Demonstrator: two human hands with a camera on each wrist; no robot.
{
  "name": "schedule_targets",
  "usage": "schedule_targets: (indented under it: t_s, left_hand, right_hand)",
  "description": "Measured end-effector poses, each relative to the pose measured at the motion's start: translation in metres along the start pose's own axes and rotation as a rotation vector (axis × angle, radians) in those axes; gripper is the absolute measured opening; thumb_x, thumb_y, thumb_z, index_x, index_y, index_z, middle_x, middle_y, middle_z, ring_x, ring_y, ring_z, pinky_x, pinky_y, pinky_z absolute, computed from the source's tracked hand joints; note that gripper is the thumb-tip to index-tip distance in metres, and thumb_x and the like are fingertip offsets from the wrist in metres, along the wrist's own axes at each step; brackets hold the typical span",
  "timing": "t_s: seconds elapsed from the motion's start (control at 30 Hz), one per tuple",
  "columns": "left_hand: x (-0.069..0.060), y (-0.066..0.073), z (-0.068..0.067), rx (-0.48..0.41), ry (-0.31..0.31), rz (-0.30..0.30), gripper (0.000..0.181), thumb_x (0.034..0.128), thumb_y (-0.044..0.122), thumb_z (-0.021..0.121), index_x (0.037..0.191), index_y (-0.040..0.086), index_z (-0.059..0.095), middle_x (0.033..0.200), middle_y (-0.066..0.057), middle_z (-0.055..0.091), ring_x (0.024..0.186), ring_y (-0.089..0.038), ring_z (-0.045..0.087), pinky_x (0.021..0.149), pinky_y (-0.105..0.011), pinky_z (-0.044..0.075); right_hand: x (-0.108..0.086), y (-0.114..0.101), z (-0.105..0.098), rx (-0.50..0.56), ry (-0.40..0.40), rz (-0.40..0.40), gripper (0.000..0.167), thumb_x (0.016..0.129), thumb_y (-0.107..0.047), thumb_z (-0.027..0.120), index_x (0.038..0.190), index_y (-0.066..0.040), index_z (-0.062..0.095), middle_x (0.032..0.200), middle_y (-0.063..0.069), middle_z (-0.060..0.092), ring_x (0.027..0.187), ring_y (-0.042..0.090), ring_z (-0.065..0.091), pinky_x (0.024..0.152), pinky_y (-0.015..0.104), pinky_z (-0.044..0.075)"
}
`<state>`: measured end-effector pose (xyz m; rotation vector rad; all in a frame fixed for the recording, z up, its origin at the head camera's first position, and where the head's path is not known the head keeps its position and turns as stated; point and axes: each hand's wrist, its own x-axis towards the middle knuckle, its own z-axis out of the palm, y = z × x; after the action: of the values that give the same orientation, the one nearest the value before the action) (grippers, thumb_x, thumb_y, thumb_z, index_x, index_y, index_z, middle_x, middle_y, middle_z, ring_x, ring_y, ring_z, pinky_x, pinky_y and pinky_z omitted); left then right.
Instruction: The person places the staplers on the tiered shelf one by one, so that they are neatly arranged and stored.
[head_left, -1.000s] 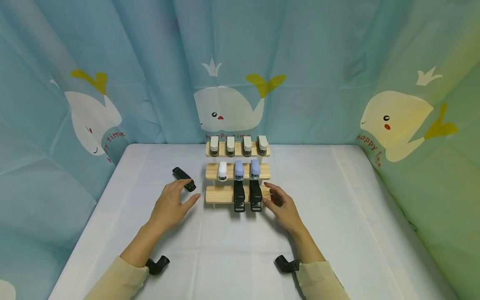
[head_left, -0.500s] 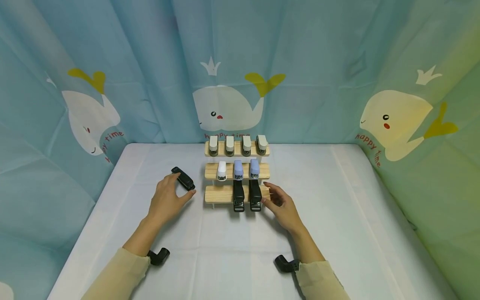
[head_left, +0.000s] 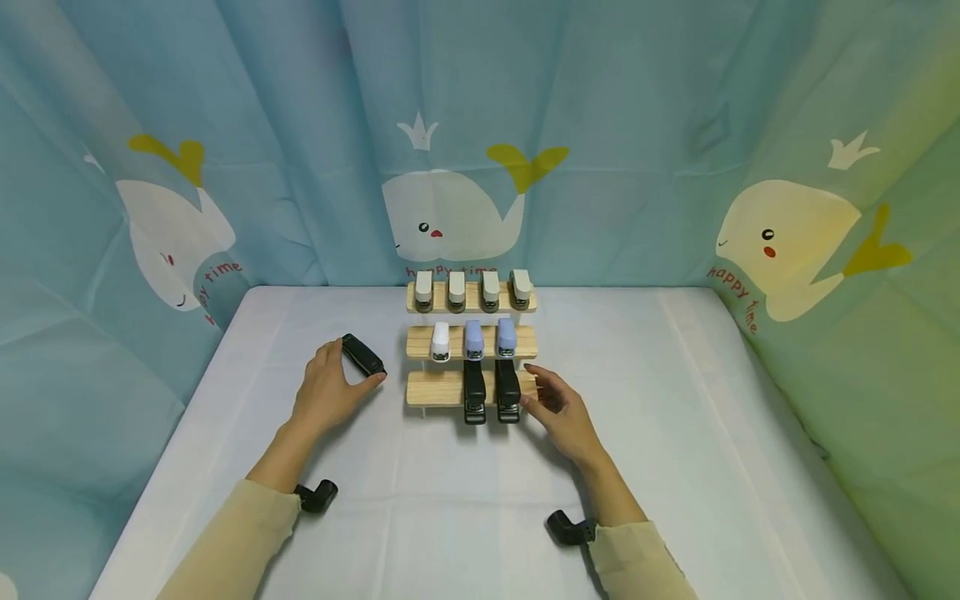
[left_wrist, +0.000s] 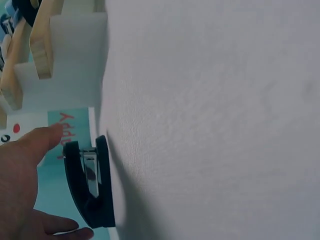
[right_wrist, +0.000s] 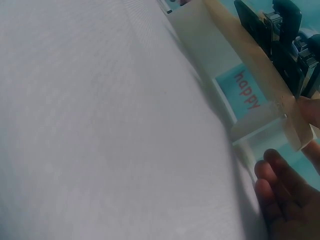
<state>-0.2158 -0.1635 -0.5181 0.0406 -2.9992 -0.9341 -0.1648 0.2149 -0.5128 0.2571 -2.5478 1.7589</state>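
Note:
A black stapler [head_left: 363, 356] lies on the table left of the rack. My left hand [head_left: 324, 387] is spread around it, thumb by its near end and fingers by its far end. In the left wrist view a gap shows between the thumb and the stapler [left_wrist: 90, 185]; whether any fingertip touches it is unclear. My right hand [head_left: 566, 417] holds the right end of the lowest shelf of a three-tier wooden rack [head_left: 435, 389], thumb and fingers about the board's end [right_wrist: 299, 125]. Two black staplers [head_left: 475, 393] stand on that shelf, right of its bare left part.
On the middle shelf are one white mini stapler [head_left: 441, 342] and two blue-purple ones [head_left: 474, 339]. Several grey-white mini staplers [head_left: 457, 292] line the top shelf. A whale-print curtain [head_left: 637, 150] hangs behind and beside the white table [head_left: 675, 467].
My left hand has moved a little left and up, its fingers now by the far end of the loose stapler. My right hand stays at the rack. The view has shifted slightly.

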Motion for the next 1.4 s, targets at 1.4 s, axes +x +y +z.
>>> schedule_targets:
  t_s: [1.4]
  left_hand:
    - [0.028,-0.004,0.000,0.077,-0.030,-0.058,0.120,0.0787,0.071,0.076,0.157,-0.007,0.030,0.157,-0.032,0.035,0.143,-0.052,0.036,0.110,-0.065,0.041]
  right_hand:
    - [-0.001,-0.001,0.001,0.013,0.005,-0.004,0.055,0.095,-0.006,0.072,0.146,0.000,0.055,0.116,0.025,0.067,0.103,0.030,0.062,0.089,0.028,0.052]
